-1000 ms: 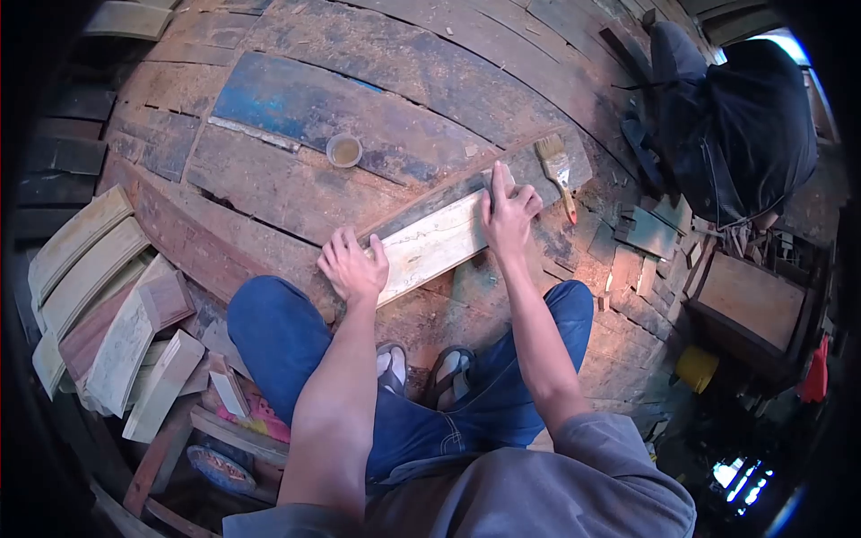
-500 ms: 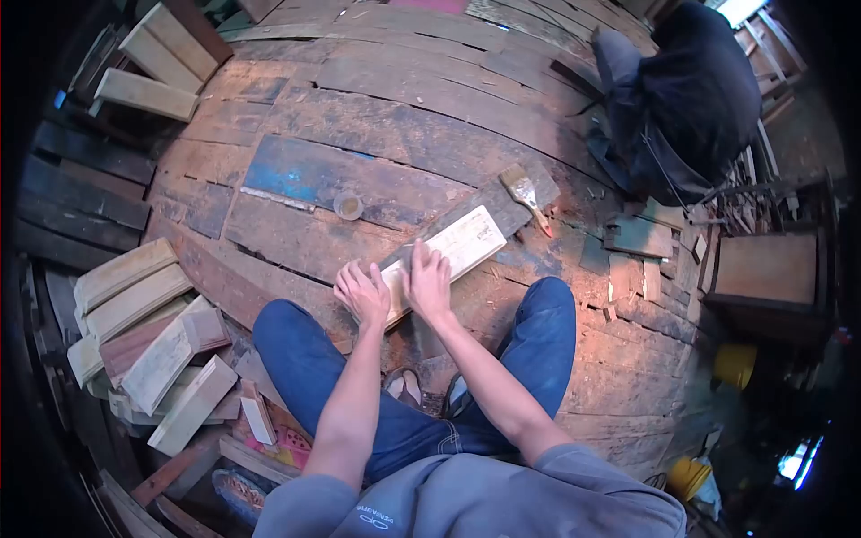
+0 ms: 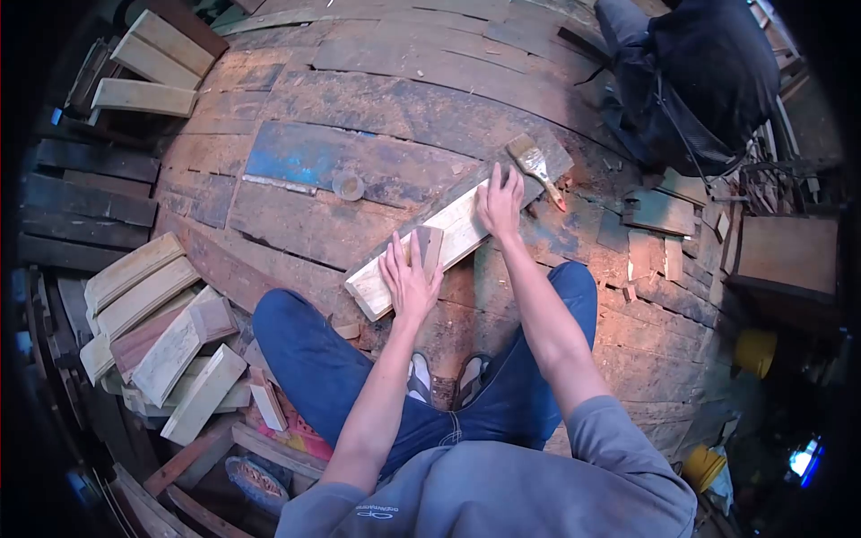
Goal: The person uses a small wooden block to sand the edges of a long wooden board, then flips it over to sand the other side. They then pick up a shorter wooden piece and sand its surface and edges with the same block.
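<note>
While left hand [image 3: 411, 280] overlaps a block [image 3: 433, 244] and right hand [image 3: 500, 207] the board [image 3: 460, 223], I cannot tell either grip.

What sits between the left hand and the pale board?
A small brownish block, under the left hand on the pale board; head view.

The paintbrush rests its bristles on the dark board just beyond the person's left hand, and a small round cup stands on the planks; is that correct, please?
Not quite: in the head view, the paintbrush lies just beyond the person's right hand, not the left hand. Its bristles do rest on the dark board, and the small round cup does stand on the planks.
</note>
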The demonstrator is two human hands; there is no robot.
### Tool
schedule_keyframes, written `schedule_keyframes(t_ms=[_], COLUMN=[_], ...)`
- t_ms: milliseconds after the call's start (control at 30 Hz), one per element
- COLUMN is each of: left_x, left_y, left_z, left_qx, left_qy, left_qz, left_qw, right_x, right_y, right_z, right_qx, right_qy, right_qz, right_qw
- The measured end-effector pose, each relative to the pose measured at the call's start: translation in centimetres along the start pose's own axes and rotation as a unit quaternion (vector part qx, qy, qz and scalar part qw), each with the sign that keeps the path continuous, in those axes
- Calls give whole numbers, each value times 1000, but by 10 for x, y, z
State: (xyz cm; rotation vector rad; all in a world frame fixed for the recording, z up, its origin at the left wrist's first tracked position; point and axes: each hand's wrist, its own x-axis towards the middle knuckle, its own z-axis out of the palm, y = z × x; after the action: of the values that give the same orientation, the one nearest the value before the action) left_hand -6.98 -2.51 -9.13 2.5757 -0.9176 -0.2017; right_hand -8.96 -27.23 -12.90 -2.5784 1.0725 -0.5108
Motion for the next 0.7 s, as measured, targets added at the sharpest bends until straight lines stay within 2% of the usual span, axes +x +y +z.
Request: schedule_keyframes(t_ms=[67,100,233,333,433,567,700], left_x=[6,7,-1,9,29,86,75], left_y=[-5,-7,-27,-27,-14,21,12], left_z=[-11,-20,-24,-16,-9,4,2], left_qx=[18,34,40,48,94,84,108], left_qy=[-16,-34,-56,-45,-34,-42,-54], left_qz=[29,41,33,67,116,154,177], left_qw=[999,998,997,996,988,984,977], right_x=[9,10,11,11,9,9,8], right_y=[-2,1,0,-2,2,12,14], right_z=[12,15,17,18,21,15,18], right_qx=[-30,-8,-41,-64,-46,70,112], right_qy=[-13,-24,-39,-36,-15,-2,21], right_qz=[-8,26,39,39,16,11,24], right_qw=[999,999,998,997,999,997,993])
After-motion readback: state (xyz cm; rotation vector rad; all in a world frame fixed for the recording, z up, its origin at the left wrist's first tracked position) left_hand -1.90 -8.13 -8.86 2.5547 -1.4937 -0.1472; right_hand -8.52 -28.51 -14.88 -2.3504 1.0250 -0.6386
